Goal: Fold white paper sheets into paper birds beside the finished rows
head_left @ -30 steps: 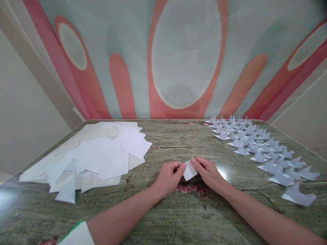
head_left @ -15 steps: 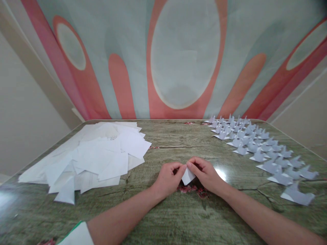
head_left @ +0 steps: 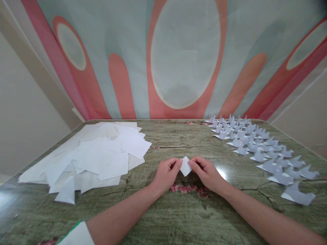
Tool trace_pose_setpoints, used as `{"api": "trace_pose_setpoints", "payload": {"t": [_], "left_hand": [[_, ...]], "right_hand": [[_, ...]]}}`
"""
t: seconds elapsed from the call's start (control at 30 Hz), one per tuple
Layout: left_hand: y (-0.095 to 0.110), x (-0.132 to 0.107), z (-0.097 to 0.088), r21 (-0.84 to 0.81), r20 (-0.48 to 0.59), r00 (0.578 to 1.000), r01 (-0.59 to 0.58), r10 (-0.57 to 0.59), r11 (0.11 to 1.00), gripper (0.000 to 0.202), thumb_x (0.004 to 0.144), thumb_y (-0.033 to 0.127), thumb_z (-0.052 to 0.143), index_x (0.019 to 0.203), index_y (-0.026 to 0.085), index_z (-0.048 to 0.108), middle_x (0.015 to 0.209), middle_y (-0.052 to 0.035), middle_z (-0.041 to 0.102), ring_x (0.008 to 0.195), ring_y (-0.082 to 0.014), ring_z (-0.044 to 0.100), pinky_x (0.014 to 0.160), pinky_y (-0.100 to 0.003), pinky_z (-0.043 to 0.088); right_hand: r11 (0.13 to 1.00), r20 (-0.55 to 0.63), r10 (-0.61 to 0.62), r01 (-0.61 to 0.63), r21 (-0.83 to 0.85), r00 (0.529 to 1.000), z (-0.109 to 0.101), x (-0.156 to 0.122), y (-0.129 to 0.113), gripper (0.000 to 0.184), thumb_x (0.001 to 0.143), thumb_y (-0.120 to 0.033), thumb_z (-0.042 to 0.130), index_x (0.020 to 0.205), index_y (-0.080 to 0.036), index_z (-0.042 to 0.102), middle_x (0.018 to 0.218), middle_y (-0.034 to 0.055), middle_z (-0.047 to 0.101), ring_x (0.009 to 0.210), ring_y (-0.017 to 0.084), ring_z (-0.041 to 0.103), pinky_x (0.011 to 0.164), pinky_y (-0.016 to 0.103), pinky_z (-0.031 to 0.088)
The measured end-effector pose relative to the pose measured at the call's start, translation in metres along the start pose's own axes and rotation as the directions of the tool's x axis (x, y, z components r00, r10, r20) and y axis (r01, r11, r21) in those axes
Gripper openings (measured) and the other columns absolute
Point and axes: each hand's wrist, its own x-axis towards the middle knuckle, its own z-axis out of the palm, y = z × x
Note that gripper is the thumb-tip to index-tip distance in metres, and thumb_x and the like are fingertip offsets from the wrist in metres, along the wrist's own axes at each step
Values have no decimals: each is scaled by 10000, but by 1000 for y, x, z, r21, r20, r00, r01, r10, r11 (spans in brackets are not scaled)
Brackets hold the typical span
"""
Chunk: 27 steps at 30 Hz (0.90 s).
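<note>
A small folded white paper (head_left: 185, 166), shaped like a diamond, is held up between my two hands in the middle of the table. My left hand (head_left: 166, 173) pinches its left corner between thumb and fingers. On the opposite side, my right hand (head_left: 206, 173) grips the right corner the same way. The paper's lower point hangs free above the wood-patterned table top (head_left: 178, 217). Parts of its side corners are hidden under the thumbs.
A spread pile of white paper sheets (head_left: 99, 153) covers the left of the table, with a folded paper triangle (head_left: 65, 192) at its near edge. Rows of white folded paper birds (head_left: 258, 155) stand on the right. A patterned wall (head_left: 185, 58) rises behind the table.
Between my hands the paper has risen slightly and now shows as a flat diamond with its top point exposed. My fingers have moved from its top to its two side corners.
</note>
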Motion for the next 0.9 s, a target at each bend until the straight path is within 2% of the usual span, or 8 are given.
{"api": "trace_pose_setpoints", "payload": {"t": [0.17,0.43,0.53,0.6,0.7,0.9], "left_hand": [[1,-1,-1,19,0,1000,-9,10,1000,377,873,414,409,662,139,555,611,16,535,599,-114,472,565,-209,355],[5,0,-5,144,-61,997,-41,50,989,361,875,383,414,628,149,534,586,23,513,590,-112,470,572,-216,352],[3,1,-5,96,-63,997,-40,47,995,310,877,363,419,720,145,574,655,10,553,636,-121,490,595,-217,370],[1,2,-5,2,-68,997,-47,47,999,239,873,338,437,884,153,588,774,-7,596,714,-130,523,649,-221,397],[-4,3,-3,-122,-61,997,-43,36,992,263,859,321,474,1063,165,528,860,-28,608,762,-136,552,684,-231,423],[-11,4,-2,-94,-57,997,-50,44,994,195,821,260,533,982,151,553,772,-19,584,701,-127,547,651,-229,433]], "right_hand": [[999,-35,23,-22,36,999,-1,1,1,317,856,-451,452,689,-188,512,603,-33,459,577,119,420,540,231,345],[996,43,39,-43,84,998,-2,2,-2,318,847,-455,466,722,-185,577,620,-19,530,594,128,476,562,237,370],[998,26,38,-39,49,999,-2,2,-1,319,845,-446,472,692,-184,572,600,-19,535,581,128,476,560,240,368],[999,9,32,-32,21,999,-3,2,-1,314,845,-435,474,674,-187,563,590,-20,530,571,127,470,549,240,361],[1000,19,10,-10,-20,1000,-3,2,-1,308,844,-418,481,652,-189,558,573,-22,525,556,128,465,539,242,353],[999,50,-4,6,-40,999,-2,1,-1,297,849,-390,484,651,-186,567,576,-17,541,558,128,475,550,247,355]]}}
